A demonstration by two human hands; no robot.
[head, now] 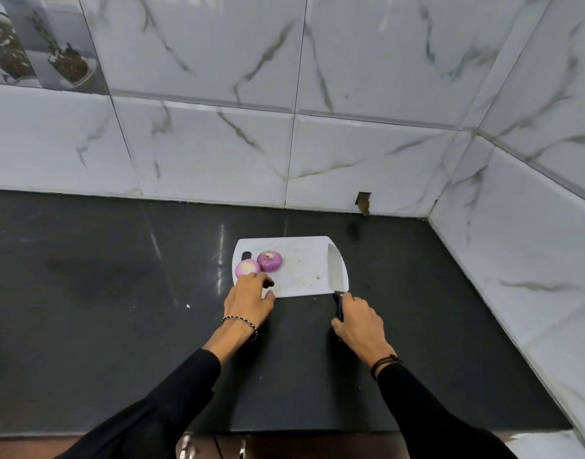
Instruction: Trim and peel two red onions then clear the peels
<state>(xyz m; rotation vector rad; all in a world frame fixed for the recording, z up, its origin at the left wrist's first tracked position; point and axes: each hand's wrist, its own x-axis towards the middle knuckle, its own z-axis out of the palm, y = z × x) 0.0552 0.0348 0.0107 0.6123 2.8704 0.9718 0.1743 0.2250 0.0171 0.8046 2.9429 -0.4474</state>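
Both red onions sit peeled on the left end of the white cutting board [304,271], which lies on the black countertop [118,326]. The near onion [247,267] shows a pale cut face, and the far onion [269,261] sits just behind it to the right, the two touching or very nearly so. The left hand [249,301] is at the board's near-left corner, knuckles up, fingertips right against the near onion. From behind the hand there is no telling whether the fingers grip it or merely touch it. Over on the right, the knife [335,271] lies flat with its blade along the board's right edge and its dark handle hanging off the near side. The right hand [357,321] has its fingers wrapped around that handle. A small red fleck [318,277] rests on the board near the blade.
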